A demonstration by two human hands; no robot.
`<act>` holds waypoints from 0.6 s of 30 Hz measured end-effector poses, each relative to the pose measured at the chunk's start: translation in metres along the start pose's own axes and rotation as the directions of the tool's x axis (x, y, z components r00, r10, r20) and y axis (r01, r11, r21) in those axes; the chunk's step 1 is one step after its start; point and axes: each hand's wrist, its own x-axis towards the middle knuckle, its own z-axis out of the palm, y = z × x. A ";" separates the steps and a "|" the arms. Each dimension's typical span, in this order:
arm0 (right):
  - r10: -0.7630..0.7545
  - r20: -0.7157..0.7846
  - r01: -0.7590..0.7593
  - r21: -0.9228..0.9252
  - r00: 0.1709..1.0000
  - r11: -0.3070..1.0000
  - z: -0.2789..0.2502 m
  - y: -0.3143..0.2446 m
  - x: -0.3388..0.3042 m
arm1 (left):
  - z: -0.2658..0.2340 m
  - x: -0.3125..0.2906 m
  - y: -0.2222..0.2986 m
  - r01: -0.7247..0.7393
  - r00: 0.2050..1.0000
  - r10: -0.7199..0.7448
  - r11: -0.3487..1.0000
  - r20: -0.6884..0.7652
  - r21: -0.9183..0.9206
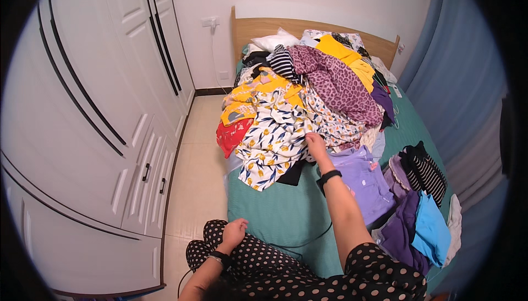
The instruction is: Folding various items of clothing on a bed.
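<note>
My right hand (315,146) reaches out over the bed to the edge of the clothes pile. Its fingers are closed on a white garment (272,130) printed with yellow and blue tulips, which lies spread and crumpled at the front of the pile. Close by is a folded lilac garment (360,177), partly behind my right forearm. My left hand (235,234) hovers at or rests on my knee in dotted black trousers (264,254); it holds nothing, with the fingers loosely bent and the thumb apart. A black band circles each wrist.
Behind lie a leopard-print cloth (335,78), yellow clothing (346,56) and a red piece (234,136). Folded purple, striped and blue clothes (432,229) line the right of the green bed sheet (250,205). A dark cable (308,241) crosses the sheet. White wardrobes (93,92) stand left.
</note>
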 end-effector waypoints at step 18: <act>-0.228 0.661 -0.428 0.672 0.715 0.605 -0.080 -0.173 -0.228 | -0.023 0.010 0.019 0.518 0.852 -0.106 0.304 0.512 -0.799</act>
